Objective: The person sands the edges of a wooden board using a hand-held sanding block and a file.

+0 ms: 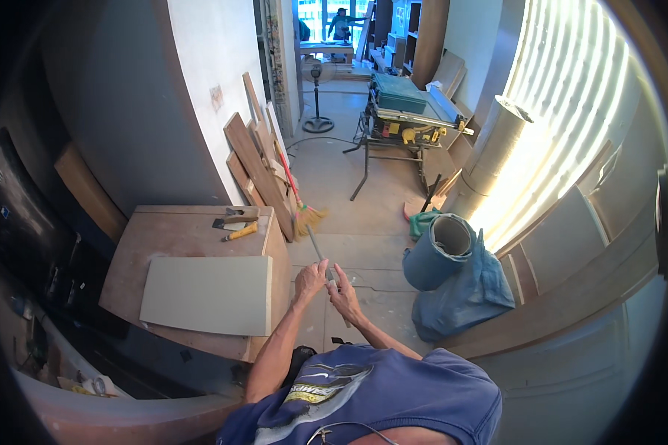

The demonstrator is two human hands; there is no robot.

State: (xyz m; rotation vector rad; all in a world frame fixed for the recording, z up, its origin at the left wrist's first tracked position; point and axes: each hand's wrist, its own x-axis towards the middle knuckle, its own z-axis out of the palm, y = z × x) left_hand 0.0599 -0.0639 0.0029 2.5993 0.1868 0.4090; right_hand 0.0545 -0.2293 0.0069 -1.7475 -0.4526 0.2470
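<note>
In front of my body, both hands are close together on a long, thin grey strip [316, 245]. My left hand [312, 280] is closed around it, with the thumb near its middle. Just beside it, my right hand [343, 291] grips the same strip a little lower. The strip's far end points forward toward the floor, near a broom [304, 211]; its exact kind is too small to make out. To the left of my hands, a pale rectangular panel [208, 295] lies flat on a wooden box [122, 278].
A hand plane [240, 214] and a yellow-handled tool [240, 231] lie at the box's far edge. Wood boards [252, 159] lean on the left wall. Rolled sheeting [430, 256] and a blue bag [464, 302] stand right. Beyond are a table saw [412, 130], fan [317, 96] and another person [341, 26].
</note>
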